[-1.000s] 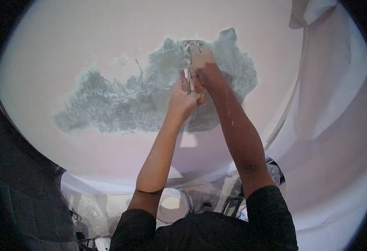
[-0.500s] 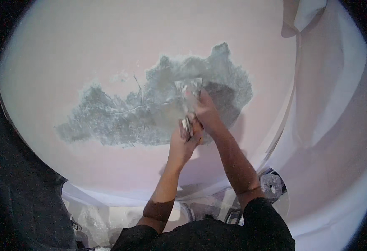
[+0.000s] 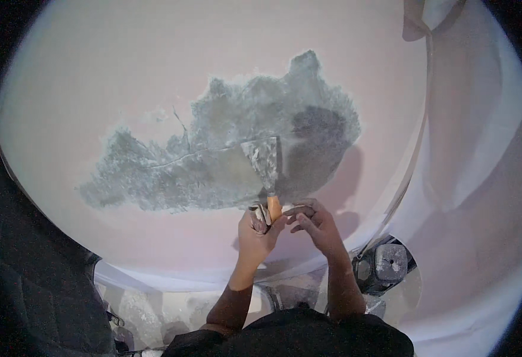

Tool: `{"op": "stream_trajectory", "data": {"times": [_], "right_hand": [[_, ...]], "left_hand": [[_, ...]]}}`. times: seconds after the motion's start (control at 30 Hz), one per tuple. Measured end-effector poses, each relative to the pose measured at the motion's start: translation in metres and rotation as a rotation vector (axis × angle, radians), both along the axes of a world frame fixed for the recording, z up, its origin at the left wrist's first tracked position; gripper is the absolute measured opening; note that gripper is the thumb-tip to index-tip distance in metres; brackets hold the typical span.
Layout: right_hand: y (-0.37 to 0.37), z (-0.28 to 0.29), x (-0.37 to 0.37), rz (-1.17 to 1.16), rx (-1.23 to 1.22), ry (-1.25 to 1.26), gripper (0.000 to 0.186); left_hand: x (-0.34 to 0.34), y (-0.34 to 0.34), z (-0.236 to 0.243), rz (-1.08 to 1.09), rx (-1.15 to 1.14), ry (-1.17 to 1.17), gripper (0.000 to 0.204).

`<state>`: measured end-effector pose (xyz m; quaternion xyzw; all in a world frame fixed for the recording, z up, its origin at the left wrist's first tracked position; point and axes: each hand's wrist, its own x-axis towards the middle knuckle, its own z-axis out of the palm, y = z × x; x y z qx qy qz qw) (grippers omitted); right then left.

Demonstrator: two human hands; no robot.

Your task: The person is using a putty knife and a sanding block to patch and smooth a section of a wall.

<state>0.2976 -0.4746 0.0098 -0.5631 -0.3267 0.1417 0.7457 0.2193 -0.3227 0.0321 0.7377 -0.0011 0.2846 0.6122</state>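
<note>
My left hand [image 3: 259, 238] is closed round the orange handle of a putty knife [image 3: 274, 206]. Its wide blade, smeared with pale filler, points up in front of the wall. A whitish, smudged piece [image 3: 259, 215] also shows among the left fingers; its kind is unclear. Beside the handle, my right hand [image 3: 317, 226] has its smudged fingers loosely bent and apart, with nothing visible in them. Whether its fingertips touch the handle is hard to tell. Behind the blade spreads a rough grey patch [image 3: 213, 178] on the pale pink wall [image 3: 124, 71], with a thin crack across it.
A dark, white-spattered stool [image 3: 390, 262] stands low on the right. Pale sheeting [image 3: 475, 178] hangs along the right side, and dark fabric [image 3: 41, 250] fills the lower left. Beneath the wall, the floor [image 3: 139, 312] is splashed with white.
The right hand has come off the putty knife and moved down and right. The left hand now has the orange handle, and the blade is lower on the grey patch.
</note>
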Motion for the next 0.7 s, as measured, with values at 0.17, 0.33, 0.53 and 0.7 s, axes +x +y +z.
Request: {"op": "stream_trajectory", "data": {"times": [0.17,0.33,0.53,0.7], "right_hand": [[0.014,-0.010,-0.003,-0.068,0.032,-0.082,0.028],[0.001,0.020,0.023,-0.559,-0.028,-0.094,0.014],[-0.015,0.027,0.085,-1.181,-0.193,-0.573,0.023],[0.016,-0.074,0.052,-0.693,-0.763,-0.745,0.029]], "left_hand": [[0.010,-0.021,-0.024,-0.062,0.031,-0.031,0.017],[0.019,-0.028,-0.036,-0.126,-0.063,0.087,0.015],[0.024,0.001,-0.052,-0.066,-0.376,0.097,0.018],[0.001,0.039,-0.075,-0.024,-0.651,0.090,0.013]]}}
